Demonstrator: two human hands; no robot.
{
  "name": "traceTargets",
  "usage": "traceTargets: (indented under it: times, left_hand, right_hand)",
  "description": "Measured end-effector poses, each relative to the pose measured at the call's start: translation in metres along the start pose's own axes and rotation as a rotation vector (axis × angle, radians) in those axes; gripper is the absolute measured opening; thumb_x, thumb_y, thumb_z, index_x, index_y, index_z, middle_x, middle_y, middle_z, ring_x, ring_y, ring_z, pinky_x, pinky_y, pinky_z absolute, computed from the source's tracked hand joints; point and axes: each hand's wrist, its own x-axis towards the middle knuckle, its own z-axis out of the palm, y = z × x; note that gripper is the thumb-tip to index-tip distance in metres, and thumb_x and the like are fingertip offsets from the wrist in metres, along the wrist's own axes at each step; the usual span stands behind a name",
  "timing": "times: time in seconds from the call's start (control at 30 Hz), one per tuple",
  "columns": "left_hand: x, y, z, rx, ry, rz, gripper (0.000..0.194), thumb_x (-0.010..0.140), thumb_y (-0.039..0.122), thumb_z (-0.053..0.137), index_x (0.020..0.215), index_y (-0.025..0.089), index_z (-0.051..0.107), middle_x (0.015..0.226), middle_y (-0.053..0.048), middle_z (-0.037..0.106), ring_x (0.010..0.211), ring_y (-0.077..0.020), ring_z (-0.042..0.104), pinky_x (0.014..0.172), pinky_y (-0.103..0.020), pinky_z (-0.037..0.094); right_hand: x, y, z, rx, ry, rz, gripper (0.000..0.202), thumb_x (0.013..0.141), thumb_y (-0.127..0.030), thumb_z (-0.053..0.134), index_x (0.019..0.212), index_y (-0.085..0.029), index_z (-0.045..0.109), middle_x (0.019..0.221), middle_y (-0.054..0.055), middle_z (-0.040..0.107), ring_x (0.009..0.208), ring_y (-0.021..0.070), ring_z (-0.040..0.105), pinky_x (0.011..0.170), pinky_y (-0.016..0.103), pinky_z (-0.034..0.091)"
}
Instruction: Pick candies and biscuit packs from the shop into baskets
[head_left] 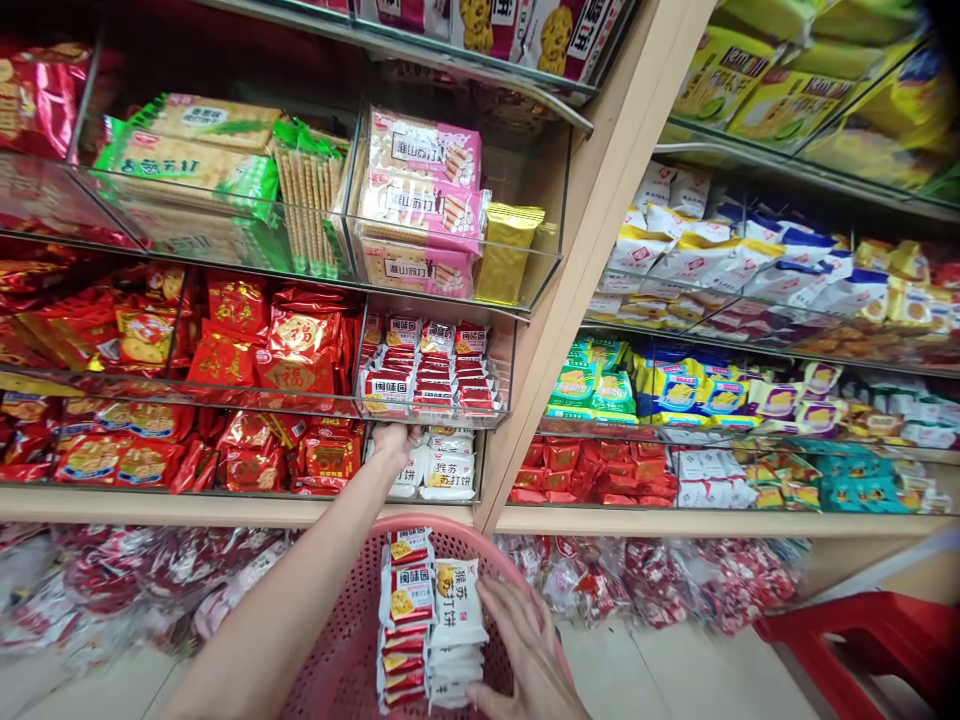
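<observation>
My left hand point(391, 446) reaches into the low shelf compartment, among white cracker packets point(450, 468). Its fingers are mostly hidden, so their grip does not show. Just above it are red and white cracker packets point(431, 365) in neat columns. Below, in a pink plastic basket point(341, 600), stand two rows of packets: red and white packets point(411, 592) on the left and white cracker packets point(456, 605) on the right. Against the right side of the white row rests my right hand point(521, 640), its fingers spread apart.
Clear-fronted shelves hold green cracker packs point(191, 165), pink cracker packs point(424, 200) and red snack bags point(296, 340). A wooden upright point(592, 210) divides the shelving. Bagged goods point(645, 580) lie beneath. A red plastic stool point(862, 640) stands at the lower right.
</observation>
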Motion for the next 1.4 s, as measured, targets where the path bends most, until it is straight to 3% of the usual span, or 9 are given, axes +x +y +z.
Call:
traceTargets:
  times: [0.3,0.4,0.53,0.7,0.8,0.93,1.1,1.23,1.4]
  left_hand:
    - [-0.024,-0.007,-0.008,-0.037,-0.16,-0.033,0.005,0.084,0.014,0.055,0.083,0.01,0.056,0.07,0.001,0.06,0.056,-0.007,0.057,0.05,-0.019,0.05]
    - [-0.039,-0.01,-0.018,0.019,-0.204,-0.05,0.013,0.081,0.011,0.058,0.072,0.013,0.049,0.059,0.001,0.058,0.052,-0.0072,0.059,0.05,-0.016,0.049]
    - [-0.066,-0.01,-0.04,0.124,-0.253,-0.087,0.023,0.076,0.013,0.065,0.07,0.017,0.043,0.055,0.001,0.059,0.051,-0.0087,0.06,0.048,-0.015,0.048]
    - [-0.112,-0.018,-0.08,0.266,-0.357,-0.177,0.023,0.072,0.022,0.07,0.077,0.016,0.048,0.055,0.001,0.06,0.044,-0.0074,0.055,0.039,-0.013,0.04]
    - [-0.139,-0.03,-0.1,0.415,-0.487,-0.242,0.03,0.071,0.031,0.07,0.089,0.015,0.051,0.059,0.002,0.061,0.041,-0.0057,0.051,0.035,-0.012,0.034]
    - [-0.161,-0.046,-0.114,0.631,-0.695,-0.271,0.042,0.074,0.043,0.063,0.104,0.017,0.048,0.067,0.002,0.061,0.041,-0.005,0.051,0.035,-0.013,0.034]
    - [-0.173,-0.06,-0.121,0.712,-0.849,-0.329,0.042,0.079,0.043,0.057,0.109,0.017,0.045,0.068,0.002,0.061,0.037,-0.0038,0.047,0.032,-0.014,0.03]
    - [-0.177,-0.065,-0.128,0.708,-0.913,-0.317,0.041,0.081,0.038,0.055,0.114,0.017,0.044,0.072,0.001,0.062,0.037,-0.0019,0.041,0.033,-0.014,0.03]
    - [-0.183,-0.066,-0.136,0.664,-0.887,-0.285,0.041,0.081,0.038,0.055,0.114,0.017,0.044,0.077,0.0,0.061,0.042,-0.0026,0.04,0.037,-0.015,0.035]
  right_hand:
    - [-0.001,0.002,0.0,0.014,0.014,-0.035,0.081,0.077,-0.056,0.053,0.143,-0.03,0.013,0.148,0.007,0.026,0.135,0.0316,0.018,0.108,0.055,0.007]
    - [-0.002,0.002,0.0,0.025,0.04,-0.055,0.08,0.078,-0.055,0.051,0.143,-0.03,0.011,0.148,0.007,0.025,0.135,0.0302,0.018,0.109,0.052,0.008]
    - [-0.004,0.0,-0.003,0.051,0.079,-0.032,0.075,0.081,-0.051,0.05,0.142,-0.031,0.011,0.148,0.005,0.025,0.136,0.0281,0.018,0.109,0.052,0.006]
    - [-0.005,-0.004,-0.013,0.149,0.142,0.054,0.072,0.081,-0.05,0.052,0.141,-0.032,0.016,0.146,0.005,0.028,0.136,0.0284,0.016,0.109,0.052,0.011]
    - [-0.002,-0.01,-0.02,0.367,0.178,0.082,0.074,0.079,-0.049,0.055,0.14,-0.029,0.02,0.146,0.007,0.028,0.135,0.0274,0.021,0.109,0.048,0.02]
    - [0.01,-0.025,-0.03,0.903,0.199,0.078,0.066,0.08,-0.045,0.057,0.136,-0.028,0.028,0.139,0.008,0.04,0.126,0.0227,0.038,0.102,0.04,0.034]
    - [0.025,-0.037,-0.038,1.404,0.051,0.301,0.041,0.081,-0.045,0.057,0.112,-0.018,0.057,0.103,0.008,0.067,0.089,0.0205,0.064,0.076,0.034,0.049]
    - [0.028,-0.04,-0.038,1.55,-0.046,0.406,0.028,0.078,-0.037,0.063,0.092,-0.013,0.066,0.075,0.005,0.071,0.064,0.0158,0.064,0.061,0.027,0.047]
    - [0.028,-0.045,-0.033,1.649,-0.038,0.372,0.024,0.074,-0.032,0.068,0.091,-0.014,0.066,0.078,0.005,0.071,0.069,0.017,0.065,0.066,0.028,0.048]
